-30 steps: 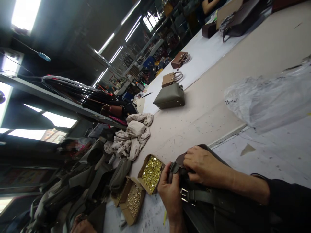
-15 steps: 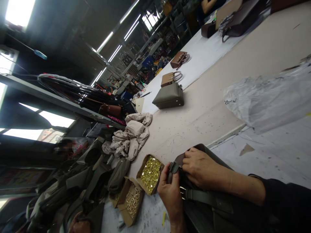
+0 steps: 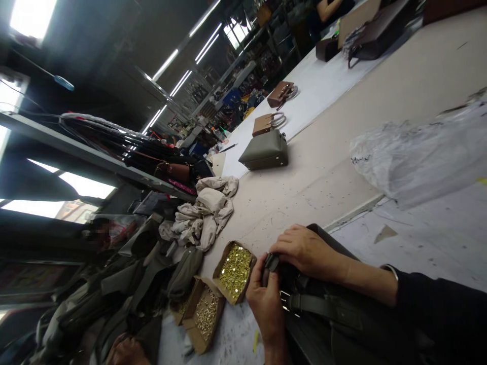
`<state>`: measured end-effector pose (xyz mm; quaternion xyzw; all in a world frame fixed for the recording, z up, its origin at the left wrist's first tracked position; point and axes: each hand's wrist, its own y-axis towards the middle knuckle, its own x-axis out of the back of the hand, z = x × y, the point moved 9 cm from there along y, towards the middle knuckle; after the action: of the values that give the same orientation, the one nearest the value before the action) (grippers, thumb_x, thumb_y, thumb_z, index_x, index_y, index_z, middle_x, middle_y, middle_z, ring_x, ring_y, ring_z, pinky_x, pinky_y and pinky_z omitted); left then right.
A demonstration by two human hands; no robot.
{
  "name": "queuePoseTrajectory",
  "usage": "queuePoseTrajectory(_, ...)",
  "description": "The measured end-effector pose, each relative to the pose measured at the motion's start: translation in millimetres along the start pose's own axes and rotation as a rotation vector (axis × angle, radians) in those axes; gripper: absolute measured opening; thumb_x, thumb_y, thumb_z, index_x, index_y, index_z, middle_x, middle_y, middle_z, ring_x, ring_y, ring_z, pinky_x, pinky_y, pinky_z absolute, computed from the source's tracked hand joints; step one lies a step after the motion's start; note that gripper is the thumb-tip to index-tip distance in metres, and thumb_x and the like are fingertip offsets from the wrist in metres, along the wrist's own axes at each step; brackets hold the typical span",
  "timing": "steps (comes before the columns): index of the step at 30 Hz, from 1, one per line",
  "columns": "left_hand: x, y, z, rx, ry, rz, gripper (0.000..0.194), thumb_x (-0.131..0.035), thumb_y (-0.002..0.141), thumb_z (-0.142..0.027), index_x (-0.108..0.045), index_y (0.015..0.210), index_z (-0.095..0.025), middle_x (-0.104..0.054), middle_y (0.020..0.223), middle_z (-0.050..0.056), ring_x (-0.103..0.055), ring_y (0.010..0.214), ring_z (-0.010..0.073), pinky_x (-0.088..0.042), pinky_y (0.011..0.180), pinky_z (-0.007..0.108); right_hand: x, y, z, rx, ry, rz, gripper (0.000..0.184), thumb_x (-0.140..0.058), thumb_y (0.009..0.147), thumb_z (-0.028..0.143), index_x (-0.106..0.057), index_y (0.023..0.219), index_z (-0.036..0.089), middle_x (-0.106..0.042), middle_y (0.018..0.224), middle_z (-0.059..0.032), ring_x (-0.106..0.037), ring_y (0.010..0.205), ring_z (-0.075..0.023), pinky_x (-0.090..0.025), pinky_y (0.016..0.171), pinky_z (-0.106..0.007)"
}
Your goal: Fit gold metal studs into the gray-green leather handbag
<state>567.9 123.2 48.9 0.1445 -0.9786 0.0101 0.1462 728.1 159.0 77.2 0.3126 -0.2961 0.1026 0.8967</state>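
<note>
A dark olive handbag (image 3: 342, 314) lies under my two hands at the lower right, with a buckled strap (image 3: 319, 306) on its side. My left hand (image 3: 268, 304) is closed, thumb and finger pinching a small dark tab (image 3: 271, 262) at the bag's edge. Over the top of the bag, my right hand (image 3: 310, 252) has its fingers bent and pressed together beside that tab. What its fingertips grip is hidden; they touch the bag near its opening. A cardboard box of gold-coloured metal pieces (image 3: 236, 271) sits just left of my left hand.
A second box (image 3: 205, 317) holds small copper-coloured pieces. Olive bag parts (image 3: 140, 274) and crumpled beige cloth (image 3: 205, 210) lie left. An olive bag (image 3: 264, 151) stands farther up the table; plastic sheeting (image 3: 418, 157) lies right. Another person's hand (image 3: 127, 350) shows at lower left.
My right hand has shifted left along the bag's edge, its fingertips now closer to the tab. My left hand keeps its pinch almost in place.
</note>
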Motion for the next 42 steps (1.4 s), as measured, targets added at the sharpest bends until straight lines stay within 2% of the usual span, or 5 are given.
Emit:
queuePoseTrajectory(10, 2.5, 12.1, 23.8, 0.099, -0.038, 0.122, 0.053, -0.088, 0.076, -0.041, -0.071, 0.119, -0.014, -0.076, 0.114, 0.014, -0.074, 0.106, 0.028, -0.062, 0.093, 0.035, -17.7, 3.9, -40.2, -0.347, 0.277, 0.115, 0.008, -0.08, 0.095, 0.021, -0.079, 0.087, 0.022, -0.076, 0.083, 0.0012, -0.068, 0.084, -0.0209, -0.038, 0.077, -0.031)
queuePoseTrajectory(14, 1.3, 15.3, 33.3, 0.152, -0.083, 0.154, 0.056, -0.089, 0.073, -0.041, -0.07, 0.118, -0.013, -0.077, 0.113, 0.016, -0.075, 0.104, 0.0286, -0.062, 0.091, 0.034, -22.5, 1.7, -48.6, -0.358, 0.35, 0.158, 0.005, -0.079, 0.094, 0.022, -0.08, 0.09, 0.023, -0.074, 0.075, 0.0029, -0.067, 0.074, -0.0177, -0.038, 0.067, -0.026)
queuePoseTrajectory(20, 1.7, 18.3, 32.2, 0.149, -0.111, 0.131, 0.056, -0.091, 0.071, -0.038, -0.068, 0.115, -0.013, -0.078, 0.108, 0.016, -0.076, 0.1, 0.0271, -0.062, 0.089, 0.034, -22.8, -0.2, -47.2, -0.294, 0.444, 0.183, 0.011, -0.08, 0.088, 0.017, -0.079, 0.097, 0.022, -0.077, 0.094, 0.0009, -0.067, 0.093, -0.0199, -0.04, 0.086, -0.028)
queuePoseTrajectory(26, 1.6, 12.6, 25.6, 0.126, -0.026, 0.116, 0.053, -0.088, 0.073, -0.04, -0.069, 0.115, -0.014, -0.076, 0.111, 0.014, -0.075, 0.103, 0.0262, -0.062, 0.092, 0.034, -30.6, -4.0, -54.0, -0.374, 0.602, 0.235, 0.011, -0.072, 0.087, 0.019, -0.078, 0.096, 0.02, -0.074, 0.082, 0.0032, -0.066, 0.076, -0.0165, -0.043, 0.068, -0.023)
queuePoseTrajectory(42, -4.8, 11.1, 21.1, 0.162, 0.008, 0.173, 0.053, -0.086, 0.073, -0.04, -0.068, 0.116, -0.014, -0.077, 0.109, 0.013, -0.075, 0.102, 0.0257, -0.06, 0.092, 0.032, -42.1, -6.3, -59.5, -0.378, 0.893, 0.268, 0.027, -0.067, 0.078, 0.035, -0.074, 0.095, 0.015, -0.07, 0.082, -0.0014, -0.062, 0.076, -0.0184, -0.046, 0.07, -0.025)
